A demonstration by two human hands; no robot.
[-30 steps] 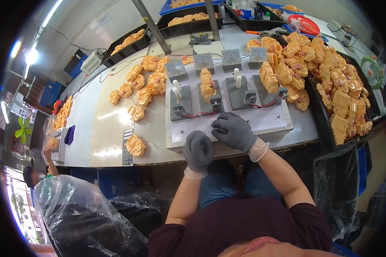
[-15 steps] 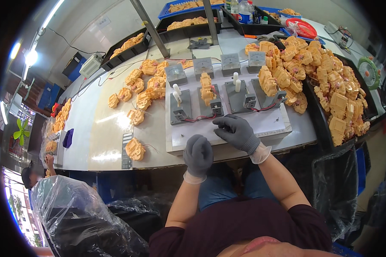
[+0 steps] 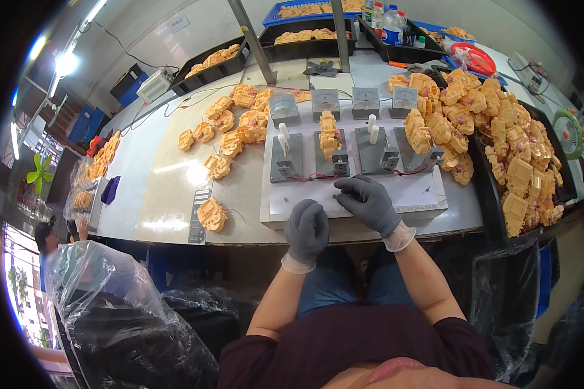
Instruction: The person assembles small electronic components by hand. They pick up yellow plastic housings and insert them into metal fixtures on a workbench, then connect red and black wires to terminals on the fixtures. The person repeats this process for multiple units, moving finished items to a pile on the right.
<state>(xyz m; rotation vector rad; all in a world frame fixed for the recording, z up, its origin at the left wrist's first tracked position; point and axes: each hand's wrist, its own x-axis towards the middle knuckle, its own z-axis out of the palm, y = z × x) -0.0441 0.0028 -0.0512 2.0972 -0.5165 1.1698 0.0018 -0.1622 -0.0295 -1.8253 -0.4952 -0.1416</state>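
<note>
My left hand [image 3: 307, 228], in a grey glove, is curled into a loose fist at the front edge of the white test board [image 3: 292, 206]; nothing shows in it. My right hand [image 3: 370, 204], gloved alike, hovers over the board's front with fingers bent leftward, thumb apart, holding nothing visible. On the board stand several grey test fixtures [image 3: 287, 165] with red wires. An orange plastic housing [image 3: 329, 135] sits upright on the second fixture, and another orange housing [image 3: 417, 131] leans on the rightmost one. White pegs [image 3: 372, 129] rise from the third. Behind the fixtures stands a row of analog meters [image 3: 326, 102].
Orange housings heap over a black tray [image 3: 483, 188] at right. More loose housings [image 3: 230, 144] lie left of the board, one single housing [image 3: 211, 214] near the edge. Black trays [image 3: 211, 72], metal posts [image 3: 253, 45] and bottles [image 3: 391, 26] stand behind. Another person sits far left.
The view has shifted, so the board and table appear slightly right and higher. Both hands keep nearly the same poses; the fixtures and housings are unchanged. The far-left person's hand has moved.
</note>
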